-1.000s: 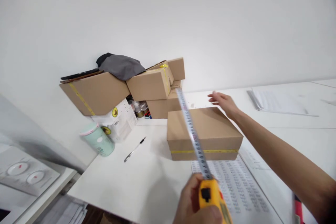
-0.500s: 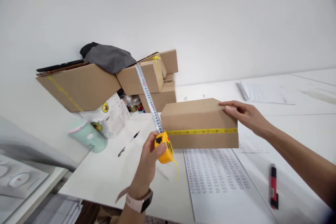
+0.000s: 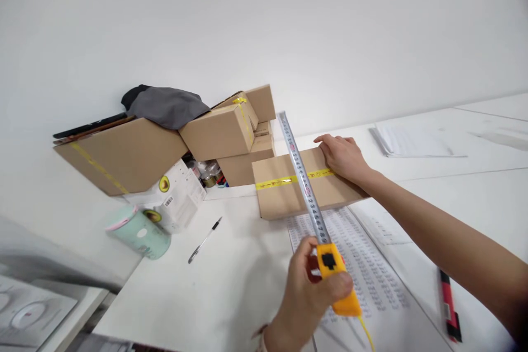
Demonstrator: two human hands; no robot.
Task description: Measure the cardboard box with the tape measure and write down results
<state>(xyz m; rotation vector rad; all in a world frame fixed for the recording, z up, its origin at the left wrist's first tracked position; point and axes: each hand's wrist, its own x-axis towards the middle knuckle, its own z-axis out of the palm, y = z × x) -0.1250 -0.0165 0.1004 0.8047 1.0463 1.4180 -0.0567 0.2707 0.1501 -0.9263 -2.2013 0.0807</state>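
My left hand (image 3: pixel 297 298) is closed around a yellow tape measure (image 3: pixel 337 263), thumb across its case. The silver blade is drawn out and points away from me, passing over the cardboard box (image 3: pixel 278 199). Whether the blade touches the box I cannot tell. The box lies on the white table with yellow tape along its upper face. At its right part, my right hand (image 3: pixel 343 158) grips it, fingers bent over the far edge. Part of a printed sheet (image 3: pixel 377 280) shows beneath the box and the tape measure. A yellow strap hangs from the case.
A pen (image 3: pixel 205 240) and a mint-green container (image 3: pixel 142 234) lie to the left. Behind them are stacked cardboard boxes (image 3: pixel 214 135) with a grey cloth (image 3: pixel 167 105) on top. A red and black marker (image 3: pixel 449 305) lies at right, and a paper stack (image 3: pixel 412 140) farther back.
My left hand has moved right and nearer with the tape measure, bringing the blade across the box. The box has tilted to show its taped face upward, and my right hand has shifted left along it.
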